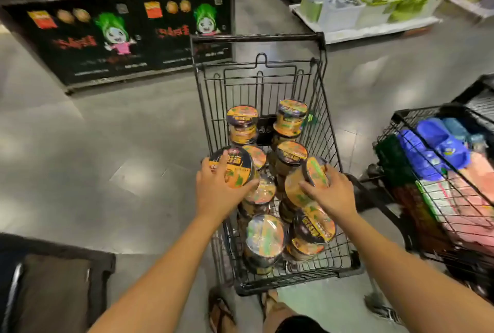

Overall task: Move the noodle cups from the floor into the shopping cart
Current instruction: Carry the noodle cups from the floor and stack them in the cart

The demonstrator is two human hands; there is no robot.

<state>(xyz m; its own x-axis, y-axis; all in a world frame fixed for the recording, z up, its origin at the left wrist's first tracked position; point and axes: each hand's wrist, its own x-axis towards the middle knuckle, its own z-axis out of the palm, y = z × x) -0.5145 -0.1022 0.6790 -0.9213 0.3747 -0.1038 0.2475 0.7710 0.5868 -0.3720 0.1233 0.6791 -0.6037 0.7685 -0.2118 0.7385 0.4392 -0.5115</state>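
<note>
Grey store floor (80, 172) surrounds the work area; a black display stand (120, 33) with cartoon graphics stands at upper left, well apart from the cart.

Left side: the left hand (216, 193) grasps one noodle cup, the left cup (232, 169), fingers curled round its lidded top; this cup sits tilted at the left rim of the shopping cart (256, 37).

Centre: the cart basket already contains many stacked cups (264, 236), some upright, some lying over.

Right side: the right hand (334, 196) grasps the right cup (307, 182), tipped on its side above the pile, near the right wall of the basket; a second cart (417, 112), loaded with other goods, stands just beside.

Step in hand, as judged: placement of two cups into the basket; both are over the cart but not yet released. No cup on the floor is in view.

Next move calls for: lower each cup onto a stable spot in the pile; open the fingers only once the cup is supported; avoid knocking over the upright stacks.
</note>
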